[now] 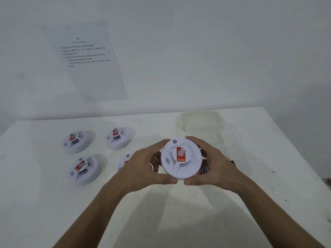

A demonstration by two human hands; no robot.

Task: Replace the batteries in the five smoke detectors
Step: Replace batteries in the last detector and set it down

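A round white smoke detector with a red label on top is lifted above the table, face toward me. My left hand grips its left rim and my right hand grips its right rim, thumbs meeting under the near edge. Three more detectors lie face up on the table: far left, far middle and near left. A further detector is mostly hidden behind my left hand. Dark batteries peek out under my right hand.
A clear plastic container and a second clear one sit at the back right of the white table. A printed instruction sheet hangs on the wall. The table's right edge runs close to my right arm.
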